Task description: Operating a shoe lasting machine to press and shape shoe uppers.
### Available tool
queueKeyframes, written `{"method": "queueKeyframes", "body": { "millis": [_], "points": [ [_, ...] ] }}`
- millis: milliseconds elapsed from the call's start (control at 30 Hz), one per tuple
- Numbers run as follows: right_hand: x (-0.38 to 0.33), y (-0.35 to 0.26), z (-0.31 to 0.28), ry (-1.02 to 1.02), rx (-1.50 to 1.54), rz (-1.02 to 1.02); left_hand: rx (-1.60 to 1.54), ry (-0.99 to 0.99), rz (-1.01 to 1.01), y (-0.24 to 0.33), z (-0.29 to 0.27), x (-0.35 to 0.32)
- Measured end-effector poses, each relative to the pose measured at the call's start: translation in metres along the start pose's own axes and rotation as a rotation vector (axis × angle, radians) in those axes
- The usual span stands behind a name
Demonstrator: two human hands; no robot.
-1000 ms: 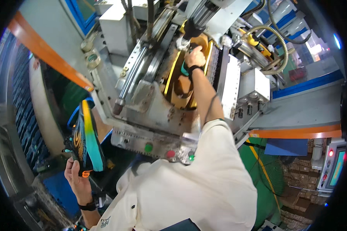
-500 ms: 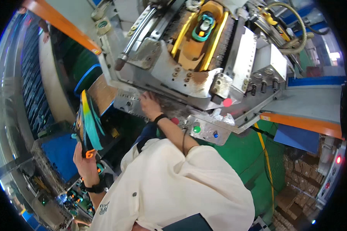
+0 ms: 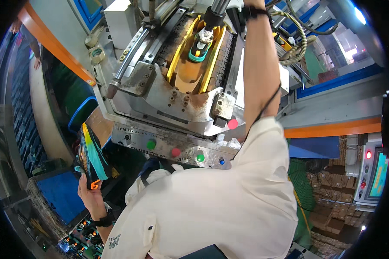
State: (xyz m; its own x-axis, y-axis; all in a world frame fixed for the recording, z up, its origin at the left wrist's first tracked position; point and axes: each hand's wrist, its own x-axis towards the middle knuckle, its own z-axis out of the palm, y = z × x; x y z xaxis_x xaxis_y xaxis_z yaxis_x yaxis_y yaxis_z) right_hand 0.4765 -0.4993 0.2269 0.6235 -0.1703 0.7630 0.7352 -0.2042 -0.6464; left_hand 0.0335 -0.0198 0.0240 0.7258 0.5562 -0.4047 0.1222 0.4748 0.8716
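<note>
My left hand [image 3: 90, 196] is closed around one end of a shoe upper [image 3: 95, 157], black with teal, yellow and orange parts, held upright left of the machine. My right arm stretches up past the machine's right side. Only a bit of my right hand [image 3: 256, 3] shows at the top edge, above a dark wristband; its fingers are out of view. Inside the machine [image 3: 160, 97], a black and teal shoe-shaped piece [image 3: 196, 55] sits on a tan bed between two yellow bars, under a dark vertical rod [image 3: 215, 16].
Green, red and blue buttons line the machine's front panel [image 3: 164, 149]. A blue-topped stand [image 3: 61, 192] is at left, with several colourful shoe pieces [image 3: 82, 235] below it. A conveyor [image 3: 28, 108] runs along the far left, with another person's hand beside it. At right hangs a control screen [image 3: 379, 175].
My right hand has left the front panel and swung up to the machine's upper right. My left hand still holds the shoe upper. The whole view has shifted slightly.
</note>
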Motion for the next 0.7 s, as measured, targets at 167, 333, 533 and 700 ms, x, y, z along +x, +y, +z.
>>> {"method": "queueKeyframes", "body": {
  "millis": [167,333,533,700],
  "points": [
    [0.022,0.040,0.004,-0.041,-0.696,-0.457,-0.016,0.031,0.007,-0.009,0.004,-0.010],
    [0.023,0.038,-0.007,0.049,-0.704,-0.277,-0.044,0.016,0.013,-0.013,-0.002,-0.034],
    [-0.003,0.046,-0.005,-0.057,-0.587,-0.191,-0.123,0.121,0.175,-0.016,-0.048,-0.091],
    [-0.008,0.065,0.003,-0.108,-0.722,-0.073,-0.009,0.392,0.145,-0.011,-0.115,-0.146]
  ]
}}
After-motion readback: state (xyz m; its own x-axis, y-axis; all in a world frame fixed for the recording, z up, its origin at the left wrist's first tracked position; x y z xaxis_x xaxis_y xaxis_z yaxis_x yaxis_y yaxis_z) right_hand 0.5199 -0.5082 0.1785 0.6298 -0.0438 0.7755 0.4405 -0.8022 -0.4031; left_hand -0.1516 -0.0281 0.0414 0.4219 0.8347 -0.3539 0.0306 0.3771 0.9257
